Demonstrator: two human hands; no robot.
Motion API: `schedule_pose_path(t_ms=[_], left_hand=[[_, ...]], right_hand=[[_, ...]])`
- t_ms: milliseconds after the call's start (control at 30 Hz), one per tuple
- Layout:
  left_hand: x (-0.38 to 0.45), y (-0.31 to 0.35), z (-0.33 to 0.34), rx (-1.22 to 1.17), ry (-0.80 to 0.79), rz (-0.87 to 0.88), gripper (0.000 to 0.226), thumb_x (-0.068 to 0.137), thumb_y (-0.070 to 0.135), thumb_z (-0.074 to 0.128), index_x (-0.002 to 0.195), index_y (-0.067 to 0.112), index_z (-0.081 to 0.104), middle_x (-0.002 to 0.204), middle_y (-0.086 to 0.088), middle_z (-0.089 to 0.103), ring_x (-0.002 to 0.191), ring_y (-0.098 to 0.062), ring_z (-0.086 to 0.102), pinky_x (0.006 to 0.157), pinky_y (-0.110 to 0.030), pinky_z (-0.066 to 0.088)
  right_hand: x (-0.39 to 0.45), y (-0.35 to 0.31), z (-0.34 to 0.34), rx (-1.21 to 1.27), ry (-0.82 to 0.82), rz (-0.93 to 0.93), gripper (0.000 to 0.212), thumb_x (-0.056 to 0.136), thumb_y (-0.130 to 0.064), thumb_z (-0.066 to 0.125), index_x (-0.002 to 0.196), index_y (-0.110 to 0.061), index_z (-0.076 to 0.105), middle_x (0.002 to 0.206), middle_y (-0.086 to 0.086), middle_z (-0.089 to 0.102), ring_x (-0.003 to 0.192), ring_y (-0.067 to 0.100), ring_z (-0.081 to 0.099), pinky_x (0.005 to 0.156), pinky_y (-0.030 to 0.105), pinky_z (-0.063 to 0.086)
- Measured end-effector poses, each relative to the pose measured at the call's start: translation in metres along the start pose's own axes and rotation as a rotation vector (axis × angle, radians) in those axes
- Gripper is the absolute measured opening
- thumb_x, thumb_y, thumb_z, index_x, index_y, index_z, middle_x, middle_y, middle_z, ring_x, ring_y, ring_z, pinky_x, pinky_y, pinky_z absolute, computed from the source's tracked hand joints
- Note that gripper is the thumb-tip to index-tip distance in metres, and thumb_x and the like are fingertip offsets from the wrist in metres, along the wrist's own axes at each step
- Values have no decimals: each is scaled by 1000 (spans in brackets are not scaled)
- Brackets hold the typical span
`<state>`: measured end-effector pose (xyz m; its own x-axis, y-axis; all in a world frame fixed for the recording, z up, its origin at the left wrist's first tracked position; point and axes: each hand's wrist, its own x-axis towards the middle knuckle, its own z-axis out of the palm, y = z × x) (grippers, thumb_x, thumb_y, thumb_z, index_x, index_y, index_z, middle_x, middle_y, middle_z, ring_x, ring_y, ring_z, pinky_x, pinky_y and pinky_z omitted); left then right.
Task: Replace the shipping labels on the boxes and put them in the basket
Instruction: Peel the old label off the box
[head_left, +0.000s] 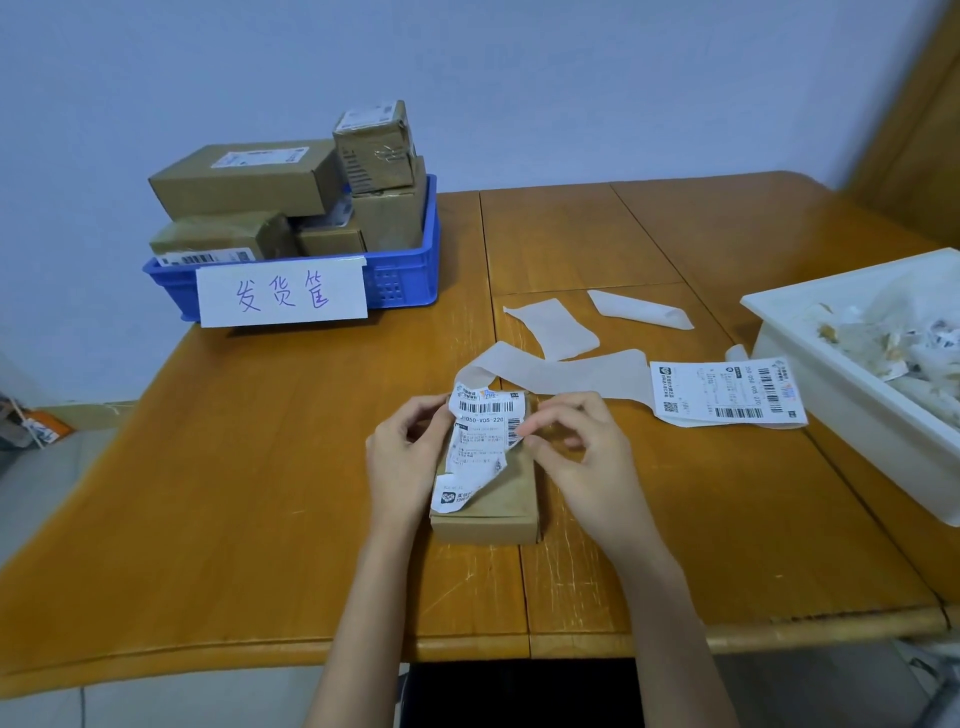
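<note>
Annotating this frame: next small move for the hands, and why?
Probably keep peeling the white printed shipping label toward the near end of the small brown cardboard box. Its far part is lifted and curled, pinched by the left hand and right hand, while its near corner looks stuck to the lid.

Soft even indoor light, faint shadows, wide-angle bending at edges, slightly soft focus

My hands (498, 452) cover the far end of the box (493, 512). The white bin (810, 364) runs off the right edge, and the label's small print (480, 441) is unreadable.
</note>
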<state>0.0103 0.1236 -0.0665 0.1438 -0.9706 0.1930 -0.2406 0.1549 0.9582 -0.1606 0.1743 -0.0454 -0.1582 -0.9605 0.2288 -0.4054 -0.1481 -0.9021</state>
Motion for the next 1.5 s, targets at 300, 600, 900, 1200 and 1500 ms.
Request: schedule_pose_path(t_ms=[300,600,900,1200,1500], left_hand=[[1,1,-1,-5,-36,-4,12,95,22,65,97,26,76,91,17,75,84,-3,69,70,-18,50],[2,0,-3,-21,-35,-15,12,95,19,64,94,25,75,89,12,75,86,-11,69,76,-35,52],[3,0,0,83,-29,-42,13,92,44,63,94,33,71,94,20,73,92,-6,66,86,-46,52],[2,-2,3,337,-35,4,20,102,38,48,104,29,66,105,14,62,90,6,55,73,-15,36],[-1,3,4,383,-54,-10,22,104,38,41,101,30,61,96,11,55,86,-3,54,68,-19,32]], right_hand=[[1,-4,20,-285,138,-80,3,90,-28,67,89,-30,69,109,-15,48,98,-4,48,72,11,43],[2,-13,31,-277,268,-92,7,85,-34,71,90,-38,71,99,-13,51,85,3,53,59,9,39],[5,-9,5,249,179,212,29,96,-5,53,94,-29,70,109,-12,58,96,4,67,69,26,58],[13,-25,18,-365,151,133,22,98,-35,52,110,-26,68,113,-13,54,88,2,58,66,19,39],[26,-33,31,-390,121,82,9,95,-21,56,95,-20,65,103,-5,55,100,12,48,70,20,40]])
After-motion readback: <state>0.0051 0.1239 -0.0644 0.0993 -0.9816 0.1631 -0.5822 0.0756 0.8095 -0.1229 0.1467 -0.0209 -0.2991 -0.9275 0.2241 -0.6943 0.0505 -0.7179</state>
